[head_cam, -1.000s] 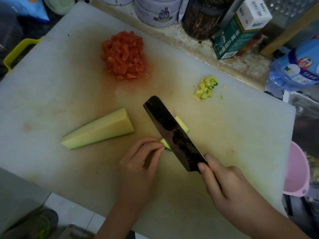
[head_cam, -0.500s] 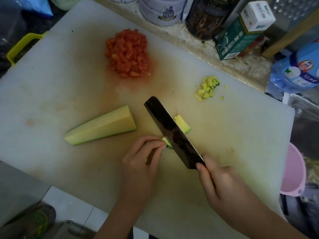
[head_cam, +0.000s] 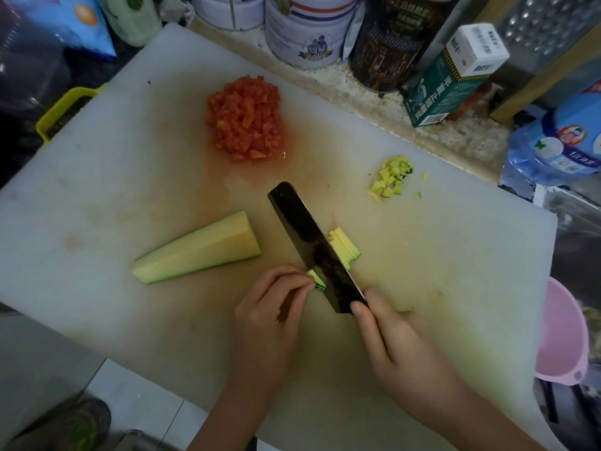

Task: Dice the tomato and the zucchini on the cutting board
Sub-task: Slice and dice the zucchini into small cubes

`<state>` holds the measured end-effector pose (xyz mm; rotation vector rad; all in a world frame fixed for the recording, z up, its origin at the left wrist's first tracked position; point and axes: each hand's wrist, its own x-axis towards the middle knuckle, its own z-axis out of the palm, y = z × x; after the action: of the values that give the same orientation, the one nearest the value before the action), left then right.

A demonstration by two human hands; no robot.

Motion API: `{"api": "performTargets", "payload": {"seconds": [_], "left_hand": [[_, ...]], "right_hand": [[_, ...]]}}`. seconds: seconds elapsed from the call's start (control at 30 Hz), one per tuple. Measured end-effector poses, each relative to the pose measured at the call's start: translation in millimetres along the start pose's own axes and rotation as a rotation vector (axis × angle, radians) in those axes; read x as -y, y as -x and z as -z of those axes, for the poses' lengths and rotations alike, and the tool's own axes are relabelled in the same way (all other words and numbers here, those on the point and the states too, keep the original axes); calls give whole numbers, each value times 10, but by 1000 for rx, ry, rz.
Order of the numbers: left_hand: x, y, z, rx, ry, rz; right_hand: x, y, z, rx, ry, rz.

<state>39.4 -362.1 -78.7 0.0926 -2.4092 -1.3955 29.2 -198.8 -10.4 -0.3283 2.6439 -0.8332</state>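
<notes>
Spanning most of the view, the white cutting board [head_cam: 97,190] carries all the produce, and its middle is stained orange. The right hand [head_cam: 400,346] is wrapped round the handle of a dark cleaver [head_cam: 309,236], with the forefinger laid at the heel of the blade. The blade stands edge-down across a bundle of zucchini strips [head_cam: 343,250] near the board's centre. The left hand [head_cam: 270,307], fingers curled, pinches the near end of that bundle just beside the blade. An uncut zucchini wedge [head_cam: 198,252] lies flat to the left, apart from the blade. The diced tomato [head_cam: 245,118] sits heaped toward the far edge. A small pile of zucchini dice [head_cam: 390,179] lies to the right, a few stray cubes beside it.
</notes>
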Motion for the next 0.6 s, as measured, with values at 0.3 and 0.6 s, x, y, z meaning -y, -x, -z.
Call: {"api": "performTargets", "payload": {"seconds": [0.3,0.6], "left_hand": [[-24,7,4,12,52,60],[-64,-72,111,36,31,72]], "right_hand": [[-58,97,223,-48,-152,8],[-197,216,186,-141,65,68]]}}
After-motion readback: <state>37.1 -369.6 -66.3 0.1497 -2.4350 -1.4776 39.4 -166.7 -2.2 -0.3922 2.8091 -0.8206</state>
